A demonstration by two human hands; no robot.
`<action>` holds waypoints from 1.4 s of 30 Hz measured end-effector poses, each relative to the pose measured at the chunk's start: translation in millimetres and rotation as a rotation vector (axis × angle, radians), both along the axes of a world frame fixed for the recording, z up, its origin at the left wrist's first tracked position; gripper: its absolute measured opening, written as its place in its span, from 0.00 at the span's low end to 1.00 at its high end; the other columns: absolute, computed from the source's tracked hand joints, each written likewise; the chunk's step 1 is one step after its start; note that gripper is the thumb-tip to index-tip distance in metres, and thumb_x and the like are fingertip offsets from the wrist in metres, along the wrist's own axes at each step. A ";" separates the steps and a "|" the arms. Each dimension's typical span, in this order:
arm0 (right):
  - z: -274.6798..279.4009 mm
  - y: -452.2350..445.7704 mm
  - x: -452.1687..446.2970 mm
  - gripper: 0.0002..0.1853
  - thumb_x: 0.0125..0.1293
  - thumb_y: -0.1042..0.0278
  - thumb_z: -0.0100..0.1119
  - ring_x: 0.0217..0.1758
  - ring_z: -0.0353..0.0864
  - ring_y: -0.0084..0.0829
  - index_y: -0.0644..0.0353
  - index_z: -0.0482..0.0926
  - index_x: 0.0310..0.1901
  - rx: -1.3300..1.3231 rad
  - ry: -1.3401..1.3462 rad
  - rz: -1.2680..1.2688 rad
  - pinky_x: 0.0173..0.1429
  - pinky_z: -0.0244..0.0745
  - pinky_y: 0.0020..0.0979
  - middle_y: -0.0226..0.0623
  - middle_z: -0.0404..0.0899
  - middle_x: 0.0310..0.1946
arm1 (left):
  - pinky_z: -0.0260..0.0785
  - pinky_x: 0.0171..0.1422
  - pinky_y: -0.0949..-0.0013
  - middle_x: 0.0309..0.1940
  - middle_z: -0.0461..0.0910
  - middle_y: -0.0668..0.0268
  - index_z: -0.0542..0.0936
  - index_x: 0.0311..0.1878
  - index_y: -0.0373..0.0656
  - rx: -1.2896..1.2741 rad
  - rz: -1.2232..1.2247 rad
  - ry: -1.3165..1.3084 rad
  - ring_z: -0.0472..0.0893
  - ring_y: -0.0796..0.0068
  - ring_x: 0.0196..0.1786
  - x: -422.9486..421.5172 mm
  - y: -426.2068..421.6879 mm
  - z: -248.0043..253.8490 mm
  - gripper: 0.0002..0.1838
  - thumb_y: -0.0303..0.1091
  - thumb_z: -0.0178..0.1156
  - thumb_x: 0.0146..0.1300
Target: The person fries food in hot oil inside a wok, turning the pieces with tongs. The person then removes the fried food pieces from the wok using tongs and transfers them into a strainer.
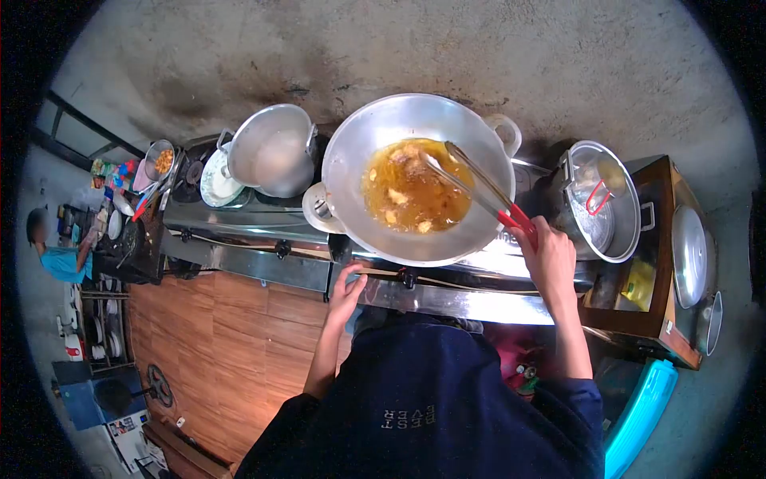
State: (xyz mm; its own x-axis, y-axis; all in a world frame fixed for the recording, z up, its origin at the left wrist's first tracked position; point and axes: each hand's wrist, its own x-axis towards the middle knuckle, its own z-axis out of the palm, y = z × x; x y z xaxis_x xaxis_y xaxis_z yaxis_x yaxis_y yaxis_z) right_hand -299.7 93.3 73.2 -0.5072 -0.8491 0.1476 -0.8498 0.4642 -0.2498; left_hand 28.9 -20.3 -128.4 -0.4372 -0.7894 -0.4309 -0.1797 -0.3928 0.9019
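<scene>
My right hand (552, 254) grips metal tongs (522, 222) by their red handles. The tips reach into brown, bubbling oil (431, 199) in a wide metal wok (343, 168) on the stove. Several pale golden pieces (397, 196) float there, and a browner clump (411, 158) is by the tong tips; whether the tips pinch it I cannot tell. At the stove's front edge, below the wok, my left hand (345, 297) rests with its fingers apart, holding nothing, close to a black knob (408, 277).
Left of the wok stand a deep pot (275, 156) and a patterned plate (217, 182). A metal pot (610, 227) with a red-handled utensil (597, 197) is at right, beside a wooden cabinet (669, 263). A strainer of orange bits (163, 162) sits far left. Another person (68, 259) is beyond.
</scene>
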 end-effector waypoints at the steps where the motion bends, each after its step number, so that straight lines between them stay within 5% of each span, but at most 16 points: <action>1: -6.3 -1.2 -0.4 0.19 0.63 0.51 0.58 0.24 0.80 0.49 0.62 0.75 0.32 0.001 0.013 0.012 0.30 0.73 0.44 0.47 0.79 0.21 | 0.63 0.63 0.66 0.57 0.71 0.65 0.69 0.59 0.47 0.005 -0.004 0.007 0.74 0.70 0.59 0.6 -0.3 -0.6 0.21 0.41 0.58 0.66; 10: 13.1 6.1 10.0 0.17 0.60 0.51 0.61 0.24 0.80 0.47 0.60 0.80 0.35 0.079 -0.168 0.073 0.31 0.73 0.43 0.46 0.77 0.18 | 0.63 0.63 0.66 0.56 0.71 0.65 0.69 0.60 0.47 -0.024 0.025 0.027 0.74 0.69 0.59 2.2 0.2 -11.2 0.21 0.40 0.57 0.66; 24: 13.1 25.7 21.7 0.15 0.59 0.53 0.62 0.22 0.80 0.44 0.58 0.78 0.32 0.104 -0.035 0.190 0.29 0.74 0.41 0.41 0.79 0.19 | 0.64 0.59 0.69 0.52 0.74 0.67 0.71 0.58 0.47 -0.042 0.035 0.046 0.75 0.73 0.56 0.9 0.1 -7.2 0.19 0.39 0.58 0.65; 37: 6.7 29.8 22.1 0.14 0.63 0.53 0.57 0.23 0.80 0.46 0.56 0.82 0.33 0.135 -0.011 0.129 0.27 0.72 0.42 0.44 0.78 0.19 | 0.63 0.62 0.71 0.60 0.68 0.67 0.70 0.58 0.46 0.000 0.020 0.047 0.73 0.71 0.58 1.0 0.9 -6.5 0.19 0.37 0.58 0.66; 42: 16.9 31.3 12.1 0.15 0.65 0.58 0.54 0.28 0.76 0.54 0.63 0.82 0.35 0.107 -0.200 0.046 0.33 0.70 0.42 0.54 0.75 0.21 | 0.63 0.61 0.72 0.57 0.71 0.68 0.70 0.58 0.46 0.011 0.020 0.025 0.73 0.75 0.56 0.8 0.5 -2.0 0.19 0.38 0.58 0.66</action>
